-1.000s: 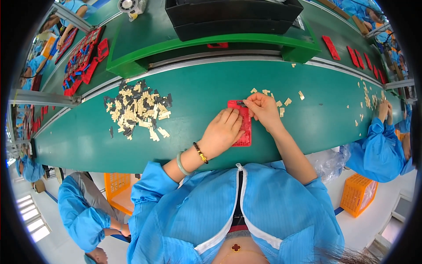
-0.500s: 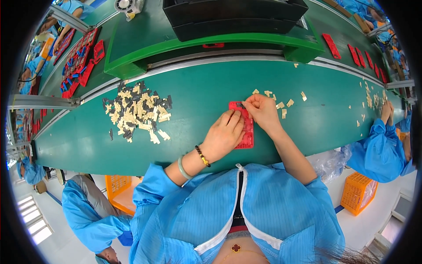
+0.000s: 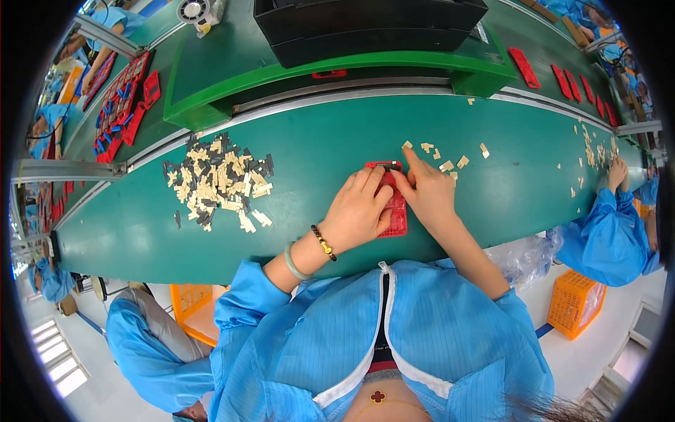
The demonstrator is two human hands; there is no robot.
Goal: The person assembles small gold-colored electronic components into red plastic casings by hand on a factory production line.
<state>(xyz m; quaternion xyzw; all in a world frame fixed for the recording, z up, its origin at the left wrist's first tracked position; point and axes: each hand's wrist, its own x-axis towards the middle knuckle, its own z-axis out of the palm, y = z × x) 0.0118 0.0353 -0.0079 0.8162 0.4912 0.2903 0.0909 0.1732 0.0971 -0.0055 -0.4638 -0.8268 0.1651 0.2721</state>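
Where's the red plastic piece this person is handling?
In the head view, the red plastic piece lies on the green tabletop, just right of centre, partly covered by the left hand, with the right hand beside it.

"How much of the red case (image 3: 399,211) do you get?"

"Not its left side; the left hand (image 3: 351,214) lies over that and hides whatever sits beneath."

"And elsewhere?"

"My upper edge cuts off the black bin (image 3: 365,35). Lower pieces of the left pile (image 3: 223,176) are buried; pale bits (image 3: 601,152) at far right look too small for me to identify. Near left, a blue sleeve (image 3: 242,295) partly hides a co-worker (image 3: 151,352)."
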